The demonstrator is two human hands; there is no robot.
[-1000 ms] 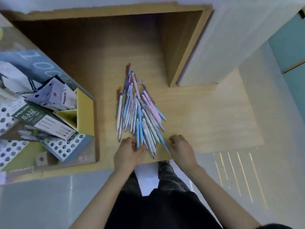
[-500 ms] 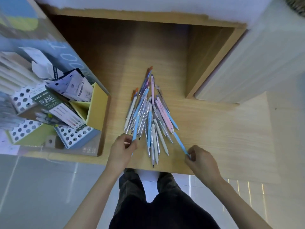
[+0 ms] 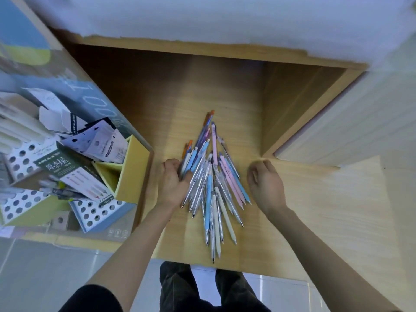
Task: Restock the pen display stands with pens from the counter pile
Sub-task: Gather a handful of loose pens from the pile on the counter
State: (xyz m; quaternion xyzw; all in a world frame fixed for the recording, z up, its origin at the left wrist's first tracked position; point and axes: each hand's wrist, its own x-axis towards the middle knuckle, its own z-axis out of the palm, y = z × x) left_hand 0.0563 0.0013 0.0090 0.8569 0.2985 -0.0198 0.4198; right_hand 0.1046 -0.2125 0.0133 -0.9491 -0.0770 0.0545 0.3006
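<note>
The wooden bench (image 3: 315, 210) fills most of the view, running back into a recess closed on the right by an upright wooden panel (image 3: 292, 113). At the left edge of the bench stand the display stands (image 3: 94, 212), their white tops drilled with rows of round holes. Among them sit a yellow open box (image 3: 132, 172) and a dark green printed carton (image 3: 67, 170) lying tilted.

In the middle of the bench, just right of the yellow box, lies the pile of pens (image 3: 211, 188). It is a fan of blue, pink, cream and clear barrels, bunched at the far end and spread toward the near edge.

The left hand (image 3: 172, 183) is at the pile's left side, fingers curled and thumb laid over the outermost pens, grasping them. The right hand (image 3: 266, 185) is just beside the pile's right side, fingers curled in. It is blurred, and I cannot tell whether it holds anything.
</note>
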